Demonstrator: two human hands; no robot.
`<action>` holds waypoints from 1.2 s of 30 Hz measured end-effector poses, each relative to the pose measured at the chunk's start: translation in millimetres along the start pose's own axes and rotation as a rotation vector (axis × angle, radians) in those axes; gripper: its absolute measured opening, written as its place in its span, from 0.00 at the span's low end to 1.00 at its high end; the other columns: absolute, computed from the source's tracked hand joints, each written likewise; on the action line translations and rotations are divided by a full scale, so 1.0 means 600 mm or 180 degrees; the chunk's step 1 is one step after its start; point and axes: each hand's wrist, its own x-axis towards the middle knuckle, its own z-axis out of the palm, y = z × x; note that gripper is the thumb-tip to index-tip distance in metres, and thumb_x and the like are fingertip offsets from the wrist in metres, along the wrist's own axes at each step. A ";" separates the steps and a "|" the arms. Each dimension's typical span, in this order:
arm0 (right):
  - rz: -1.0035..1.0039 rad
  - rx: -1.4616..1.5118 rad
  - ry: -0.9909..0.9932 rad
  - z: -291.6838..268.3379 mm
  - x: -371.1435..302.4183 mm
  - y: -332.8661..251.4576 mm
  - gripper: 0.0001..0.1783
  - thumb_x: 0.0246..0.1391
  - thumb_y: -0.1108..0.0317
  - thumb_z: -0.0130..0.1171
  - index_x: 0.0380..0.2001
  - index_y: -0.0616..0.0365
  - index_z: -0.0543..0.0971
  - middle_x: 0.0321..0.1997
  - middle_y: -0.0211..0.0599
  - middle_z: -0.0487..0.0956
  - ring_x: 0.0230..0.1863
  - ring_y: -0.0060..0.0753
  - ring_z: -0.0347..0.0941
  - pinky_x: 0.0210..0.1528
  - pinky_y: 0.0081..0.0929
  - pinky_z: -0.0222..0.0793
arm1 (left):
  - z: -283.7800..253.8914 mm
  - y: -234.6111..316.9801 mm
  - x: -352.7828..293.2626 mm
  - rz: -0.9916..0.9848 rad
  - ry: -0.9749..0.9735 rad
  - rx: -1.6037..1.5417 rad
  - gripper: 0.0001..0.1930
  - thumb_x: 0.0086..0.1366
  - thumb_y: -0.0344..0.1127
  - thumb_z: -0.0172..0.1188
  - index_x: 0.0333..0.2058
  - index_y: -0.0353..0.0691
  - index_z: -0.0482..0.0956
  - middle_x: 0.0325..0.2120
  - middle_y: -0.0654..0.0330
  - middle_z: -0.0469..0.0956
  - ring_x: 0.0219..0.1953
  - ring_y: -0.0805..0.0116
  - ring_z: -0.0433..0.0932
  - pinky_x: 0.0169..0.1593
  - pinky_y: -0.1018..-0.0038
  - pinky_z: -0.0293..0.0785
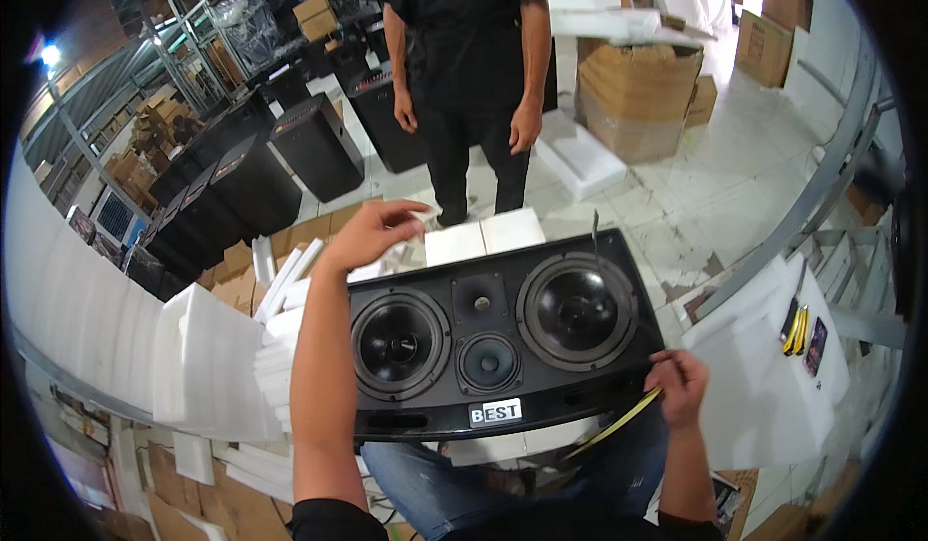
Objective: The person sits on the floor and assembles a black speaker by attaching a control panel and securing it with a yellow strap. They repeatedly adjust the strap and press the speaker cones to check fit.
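- Left hand [375, 233]: raised at the far left edge of the cabinet, center-left of frame. Fingers loosely bent, thumb apart from them; nothing is seen gripped. Contact with the edge cannot be told.
- Right hand [682, 386]: placed at the near right corner of the cabinet, right of center. Fingers curled; whether the corner or the strip is pinched cannot be told.
- Yellow strip [619, 423]: run from the right hand's fingers down-left, past the cabinet's near edge.
- Black speaker cabinet [561, 383]: laid face up at frame center, slightly tilted in view, above the wearer's jeans [416, 483].
- Two large round drivers fitted: left woofer [400, 345], right woofer [577, 312]. Between them a small square-plated horn [481, 303] is mounted, with a mid cone [489, 363] below it.
- Silver-and-black label [496, 412] fixed at the middle of the near edge, between two slots.
- Thin dark upright piece [595, 227] seen at the far right edge; kind cannot be told.
- White foam blocks [512, 231] set just beyond the far edge.
- White foam sheets [87, 280] stacked at frame left.
- White panel [764, 367] at frame right; yellow-handled tool [796, 330] and dark flat item [817, 348] laid on it.
- Second person [474, 48] in black, top center, arms hung down.
- More black cabinets [317, 149] stood upper left; large carton [638, 96] and white foam tray [580, 154] placed upper right.
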 end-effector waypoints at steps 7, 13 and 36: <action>0.1087 0.0438 0.1568 -0.105 0.058 0.033 0.15 0.72 0.58 0.53 0.37 0.59 0.75 0.21 0.23 0.63 0.25 0.18 0.59 0.35 0.24 0.63 | -0.066 -0.398 -0.189 -0.1986 0.0921 -0.1068 0.26 0.71 0.50 0.60 0.60 0.38 0.78 0.50 0.55 0.82 0.53 0.64 0.78 0.60 0.71 0.71; 0.1833 0.0698 0.0748 -0.021 0.075 0.129 0.11 0.69 0.60 0.58 0.37 0.56 0.76 0.27 0.22 0.72 0.31 0.19 0.68 0.38 0.22 0.67 | -0.024 -0.707 -0.309 -0.0830 0.2263 -0.2992 0.17 0.69 0.51 0.60 0.41 0.42 0.81 0.37 0.63 0.83 0.40 0.72 0.80 0.46 0.75 0.76; -0.0504 0.1901 0.1202 -0.179 -0.052 -0.037 0.21 0.74 0.51 0.50 0.31 0.55 0.71 0.24 0.28 0.68 0.30 0.24 0.68 0.35 0.24 0.62 | 0.147 -0.163 -0.533 0.2113 0.1908 -0.2068 0.30 0.51 0.61 0.56 0.32 0.35 0.86 0.32 0.50 0.82 0.44 0.56 0.78 0.74 0.40 0.48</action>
